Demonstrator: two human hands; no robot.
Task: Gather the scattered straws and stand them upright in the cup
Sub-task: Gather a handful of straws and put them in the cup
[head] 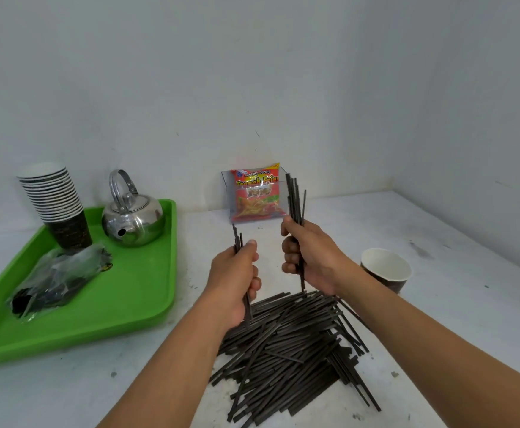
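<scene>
Your white counter [407,230] carries a green tray [123,298] at left with a steel kettle [133,219] and stacked paper cups [56,202]. The pile of dark straws [292,344] lies below your 2 hands. Your right hand [311,257] is fisted around an upright straw bundle [295,197]; your left hand [237,273] clenches a thinner bunch [238,239]. The empty cup [385,268] stands just right of your right wrist.
</scene>
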